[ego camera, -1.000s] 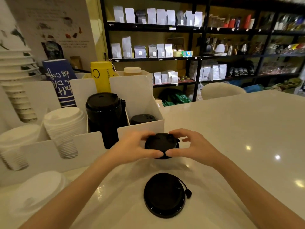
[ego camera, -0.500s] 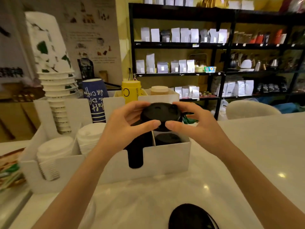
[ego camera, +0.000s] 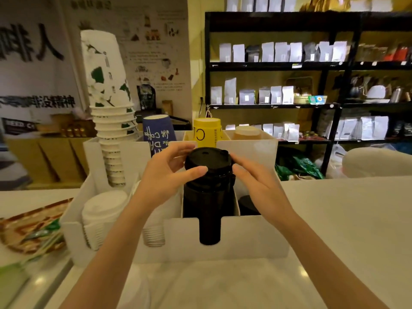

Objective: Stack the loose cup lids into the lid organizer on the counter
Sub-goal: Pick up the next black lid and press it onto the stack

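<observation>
Resting now atop the black stack (ego camera: 208, 197) — the lid (ego camera: 207, 160), previously midair.

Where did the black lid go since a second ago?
Both hands lifted the small black lid from the counter onto the tall black lid stack in the organizer. The left hand and right hand still touch it. The white lid stacks stayed put.

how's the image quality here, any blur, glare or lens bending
Head view: warm, dim indoor light; the wall poster and far left edge smear with blur, while the black lid between the hands stays fairly sharp; small glare spots dot the counter; wide-angle bending tilts the paper cup stack and bows the shelves.
</observation>
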{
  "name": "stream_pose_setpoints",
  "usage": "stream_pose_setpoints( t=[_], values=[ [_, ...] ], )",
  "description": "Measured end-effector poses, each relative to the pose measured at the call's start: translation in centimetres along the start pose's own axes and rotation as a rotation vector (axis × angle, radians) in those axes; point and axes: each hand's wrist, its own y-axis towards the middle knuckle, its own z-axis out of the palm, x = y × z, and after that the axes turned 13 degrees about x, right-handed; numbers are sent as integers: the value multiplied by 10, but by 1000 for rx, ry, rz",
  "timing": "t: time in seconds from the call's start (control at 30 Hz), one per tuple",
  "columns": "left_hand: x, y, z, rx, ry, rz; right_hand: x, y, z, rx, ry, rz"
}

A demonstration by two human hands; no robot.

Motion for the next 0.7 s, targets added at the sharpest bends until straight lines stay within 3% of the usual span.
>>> stream_pose_setpoints(
  t=[0.37, 0.7],
  values=[
    [9, 2, -4, 77, 107, -85, -11, 0, 1, 59, 86, 33],
    [17, 5, -7, 145, 39, -112, -13, -1, 12, 64, -76, -8]
  ],
)
